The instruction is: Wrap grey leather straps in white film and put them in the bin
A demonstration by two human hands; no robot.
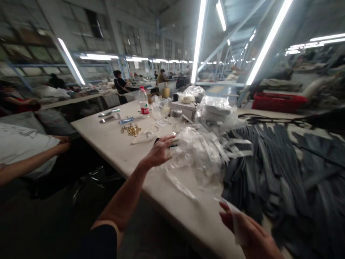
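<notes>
My left hand (161, 150) reaches over the table with its fingers stretched out, at the left edge of a heap of clear plastic strips (199, 147). Partly hidden behind that hand is a small dark object (156, 141), whose kind I cannot make out. Low on the right, my right hand (256, 233) has a translucent plastic strip (238, 223) between thumb and fingers, blurred by motion. Right of the heap lies a large pile of dark grey fabric strips (258, 165).
On the pale table (107, 138) are small brass-coloured pieces (131, 130), a red-capped bottle (144, 102), a blue packet (126, 121) and a round tin (176, 113). Bagged items (215, 108) stand behind the heap. A seated person in white (29, 151) is at left; a red crate (279, 101) is back right.
</notes>
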